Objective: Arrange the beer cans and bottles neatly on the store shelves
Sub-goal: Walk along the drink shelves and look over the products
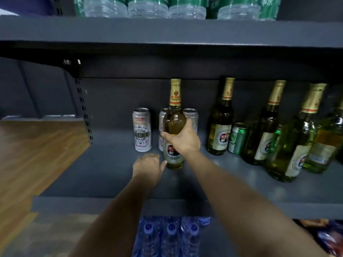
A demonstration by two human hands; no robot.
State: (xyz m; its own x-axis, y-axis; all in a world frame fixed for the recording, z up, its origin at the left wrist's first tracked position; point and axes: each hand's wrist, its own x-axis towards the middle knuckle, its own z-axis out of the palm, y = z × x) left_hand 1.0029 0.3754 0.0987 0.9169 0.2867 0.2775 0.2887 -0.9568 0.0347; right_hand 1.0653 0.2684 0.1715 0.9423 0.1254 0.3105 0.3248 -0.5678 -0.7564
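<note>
Nearest, water bottles [170,236] on the level below the shelf [104,169]. Above them, left hand [148,166] knuckles up on the shelf, fingers curled under, thumb tip just beside the bottle [174,127] base; cannot tell whether touching. Right hand [182,139] wrapped round the bottle's middle, fingers and thumb curled about the glass above the label; bottle upright, standing on the shelf. Directly behind the grip, three silver cans: one [142,129] left of it, two half hidden by the bottle. Right of the grip, more bottles [220,125] leaning in the wide lens, a green can [238,139] between two of them. Farthest up, green-labelled water packs [176,6] on the top shelf.
</note>
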